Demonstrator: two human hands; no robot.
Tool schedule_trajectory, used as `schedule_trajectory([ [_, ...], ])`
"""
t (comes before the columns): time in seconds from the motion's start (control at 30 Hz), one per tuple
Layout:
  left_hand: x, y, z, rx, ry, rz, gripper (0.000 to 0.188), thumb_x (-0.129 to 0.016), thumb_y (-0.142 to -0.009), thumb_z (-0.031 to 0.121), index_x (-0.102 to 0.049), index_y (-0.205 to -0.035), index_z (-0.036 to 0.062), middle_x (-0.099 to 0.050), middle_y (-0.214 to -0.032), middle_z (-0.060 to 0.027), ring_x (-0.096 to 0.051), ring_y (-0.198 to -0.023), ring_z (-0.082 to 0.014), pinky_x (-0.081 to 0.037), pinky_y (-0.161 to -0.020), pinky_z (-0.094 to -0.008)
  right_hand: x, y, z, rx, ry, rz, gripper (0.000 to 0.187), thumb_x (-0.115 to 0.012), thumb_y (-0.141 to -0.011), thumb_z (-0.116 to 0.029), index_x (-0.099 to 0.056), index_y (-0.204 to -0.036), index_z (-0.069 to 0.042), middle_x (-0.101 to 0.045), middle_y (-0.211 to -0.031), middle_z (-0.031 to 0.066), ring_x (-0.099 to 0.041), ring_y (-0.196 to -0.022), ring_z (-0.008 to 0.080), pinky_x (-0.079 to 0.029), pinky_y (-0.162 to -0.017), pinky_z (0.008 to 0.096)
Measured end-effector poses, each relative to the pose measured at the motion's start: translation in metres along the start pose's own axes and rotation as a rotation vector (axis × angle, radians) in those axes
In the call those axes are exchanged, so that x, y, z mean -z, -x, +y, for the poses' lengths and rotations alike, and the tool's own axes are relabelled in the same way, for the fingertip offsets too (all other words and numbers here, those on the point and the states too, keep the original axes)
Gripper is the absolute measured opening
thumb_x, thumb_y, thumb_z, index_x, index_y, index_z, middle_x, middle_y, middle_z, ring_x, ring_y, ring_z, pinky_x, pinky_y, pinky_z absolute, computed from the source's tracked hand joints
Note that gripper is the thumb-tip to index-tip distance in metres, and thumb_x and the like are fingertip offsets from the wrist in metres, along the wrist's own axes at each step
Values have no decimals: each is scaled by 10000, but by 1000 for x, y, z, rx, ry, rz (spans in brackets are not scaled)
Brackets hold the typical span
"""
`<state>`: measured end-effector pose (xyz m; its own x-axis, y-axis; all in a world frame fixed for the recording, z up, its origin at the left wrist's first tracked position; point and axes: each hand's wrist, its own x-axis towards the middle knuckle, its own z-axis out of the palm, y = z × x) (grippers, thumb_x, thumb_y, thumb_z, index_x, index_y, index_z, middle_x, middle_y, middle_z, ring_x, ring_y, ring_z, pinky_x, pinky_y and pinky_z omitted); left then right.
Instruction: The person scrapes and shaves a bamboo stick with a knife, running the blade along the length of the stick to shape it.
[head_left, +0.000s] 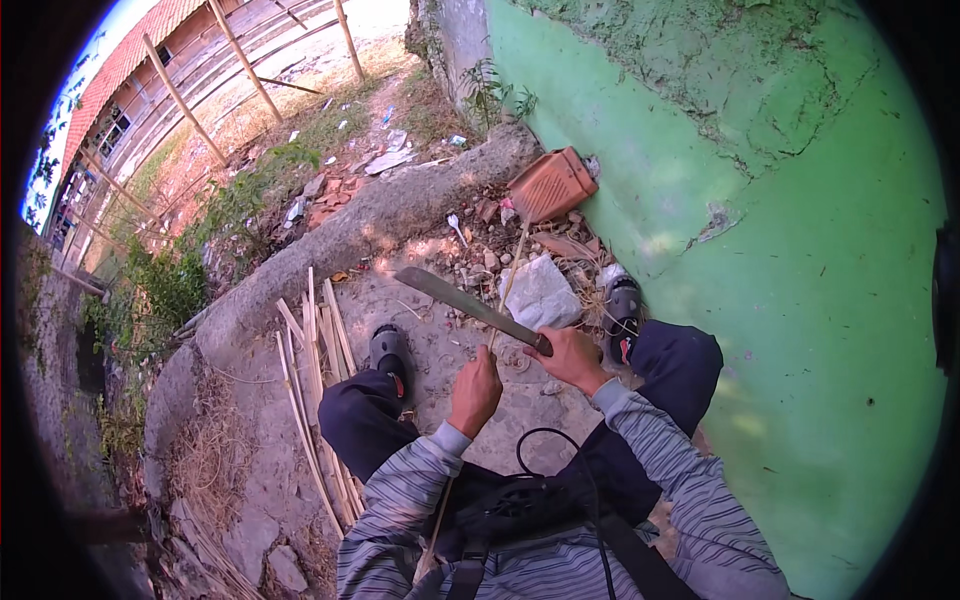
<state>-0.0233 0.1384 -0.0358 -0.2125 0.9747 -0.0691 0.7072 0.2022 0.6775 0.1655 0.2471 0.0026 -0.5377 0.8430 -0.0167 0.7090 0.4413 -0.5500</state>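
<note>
My right hand (572,360) is closed round the handle of a machete (465,303), whose long dark blade points up and to the left. In my left hand (475,392) is a thin bamboo strip (511,282), gripped just below the blade. The strip runs away from me toward the rubble, and its lower end passes under my left forearm to my lap. The blade crosses the strip close above my left fist; whether the two touch I cannot tell.
Split bamboo strips (318,375) lie in a pile left of my left foot. A white stone block (541,292) sits between my feet, with an orange-brown plastic container (553,186) beyond it. The green wall (800,330) rises at right; a low concrete ledge (330,225) curves across ahead.
</note>
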Motion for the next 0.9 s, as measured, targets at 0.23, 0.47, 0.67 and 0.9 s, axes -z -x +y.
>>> schedule_trajectory([
  [0.23, 9, -5, -18, 29, 368, -71, 427, -402, -1112, 385, -596, -1148, 7, -650, -811, -195, -661, -782, -350, -483, -696, -505, -12, -8, 1, 52, 166, 9, 398, -763, -866, -528, -741, -997, -152, -708, -723, 169, -715, -690, 397, -551, -612, 509],
  [0.47, 31, -8, 0, 370, 928, -289, 321, -412, -1127, 416, -531, -1108, 120, -408, -793, 49, -369, -637, -51, -333, -558, -245, -8, -7, 4, -22, 18, 83, 419, -775, -879, -514, -727, -924, -100, -682, -664, 128, -701, -650, 360, -523, -580, 457],
  [0.67, 30, -9, 5, 332, 1170, -430, 237, -445, -1134, 327, -407, -993, 141, -372, -772, 66, -309, -594, -43, -295, -531, -242, -5, -10, -1, -83, -69, 12, 409, -776, -881, -487, -717, -913, -84, -694, -700, 140, -709, -697, 383, -522, -608, 470],
  [0.9, 6, -10, -4, 43, 610, -157, 342, -449, -1120, 371, -482, -1056, 37, -547, -754, -81, -514, -587, -200, -415, -553, -406, -16, -10, 1, 68, -102, 117, 341, -781, -896, -396, -701, -884, -65, -653, -640, 146, -676, -619, 375, -500, -570, 455],
])
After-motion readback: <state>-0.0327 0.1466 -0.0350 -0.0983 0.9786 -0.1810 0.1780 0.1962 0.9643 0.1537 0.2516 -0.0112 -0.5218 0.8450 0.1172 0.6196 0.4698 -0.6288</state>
